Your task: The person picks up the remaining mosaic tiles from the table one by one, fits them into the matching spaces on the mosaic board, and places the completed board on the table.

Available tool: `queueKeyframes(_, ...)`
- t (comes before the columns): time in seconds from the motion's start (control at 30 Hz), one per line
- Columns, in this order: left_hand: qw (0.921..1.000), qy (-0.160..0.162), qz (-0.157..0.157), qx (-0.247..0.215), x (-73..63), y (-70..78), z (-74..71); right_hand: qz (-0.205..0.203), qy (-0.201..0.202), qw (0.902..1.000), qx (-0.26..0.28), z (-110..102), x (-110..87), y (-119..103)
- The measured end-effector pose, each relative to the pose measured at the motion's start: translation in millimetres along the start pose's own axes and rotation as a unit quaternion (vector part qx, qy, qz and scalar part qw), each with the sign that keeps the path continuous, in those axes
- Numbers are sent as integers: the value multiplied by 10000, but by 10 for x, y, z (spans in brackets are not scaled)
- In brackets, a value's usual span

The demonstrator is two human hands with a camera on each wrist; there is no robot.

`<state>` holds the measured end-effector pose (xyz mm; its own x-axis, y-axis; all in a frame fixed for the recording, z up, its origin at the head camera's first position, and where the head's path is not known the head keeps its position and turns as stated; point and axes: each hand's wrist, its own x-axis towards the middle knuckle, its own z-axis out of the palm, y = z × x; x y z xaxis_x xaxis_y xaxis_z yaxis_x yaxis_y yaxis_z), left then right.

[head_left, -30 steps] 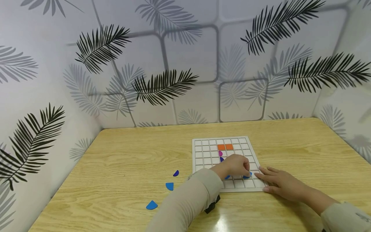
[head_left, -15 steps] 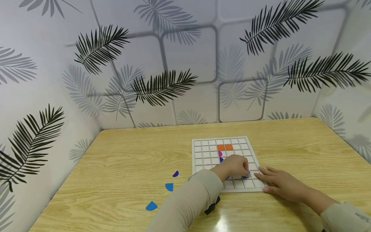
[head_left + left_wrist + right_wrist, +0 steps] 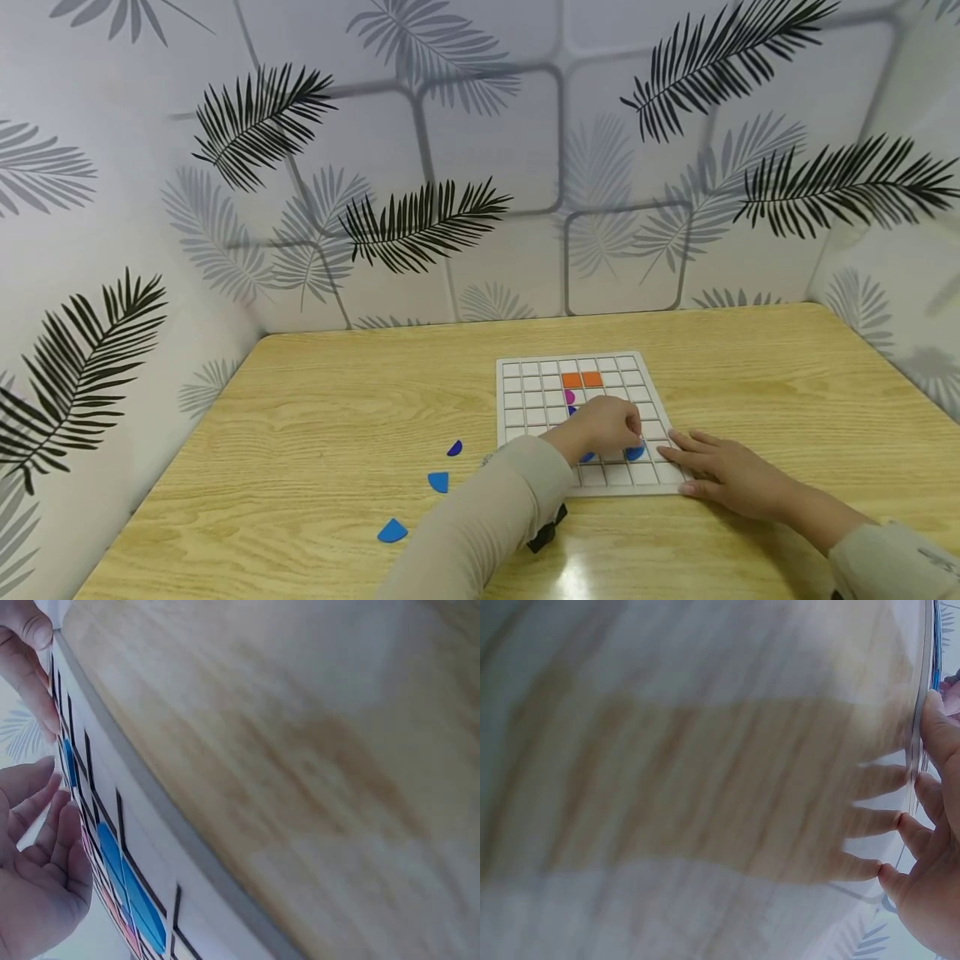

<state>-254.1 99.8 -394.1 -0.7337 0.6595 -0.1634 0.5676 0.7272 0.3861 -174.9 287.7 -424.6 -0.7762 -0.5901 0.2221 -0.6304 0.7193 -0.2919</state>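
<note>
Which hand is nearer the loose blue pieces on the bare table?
Left. The left hand is over the grid board, its forearm passing right by the loose blue pieces. The right hand rests at the board's right edge, farther away.

The bench (image 3: 315, 417) is showing pale yellow wood grain. A white board (image 3: 525, 392) is carrying a grey grid, two orange squares (image 3: 582, 380), a magenta piece (image 3: 570, 397) and a blue half-round piece (image 3: 635, 453). Three blue pieces (image 3: 438, 481) are lying on the wood. Beige sleeves (image 3: 480, 517) are covering both arms. The walls (image 3: 420, 217) are showing black and grey palm leaves.
</note>
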Motion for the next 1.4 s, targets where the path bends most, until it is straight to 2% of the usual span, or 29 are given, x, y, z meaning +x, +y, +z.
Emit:
queueKeyframes(0.13, 9991, -243, 306, -135, 2, -32, -37, 21, -119, 9999, 44, -29, 1, -3)
queueKeyframes(0.27, 9979, -501, 365, -213, -1, -66, -58, 43, -171, 9998, 75, -48, 9, -5)
queueKeyframes(0.43, 9969, -650, 325, -311, -1, -102, -73, 114, -150, 9998, 70, -66, 14, -21)
queueKeyframes(0.83, 9974, -595, 340, -199, -10, -107, -59, 177, -194, 9996, 112, -57, 13, -34)
queueKeyframes(1.07, 9977, -536, 379, -141, -26, -121, -58, 59, -121, 9998, 121, -41, 9, -34)
queueKeyframes(1.4, 9973, -496, 419, -339, -94, -156, -115, 130, -141, 9997, 118, -16, 5, -17)
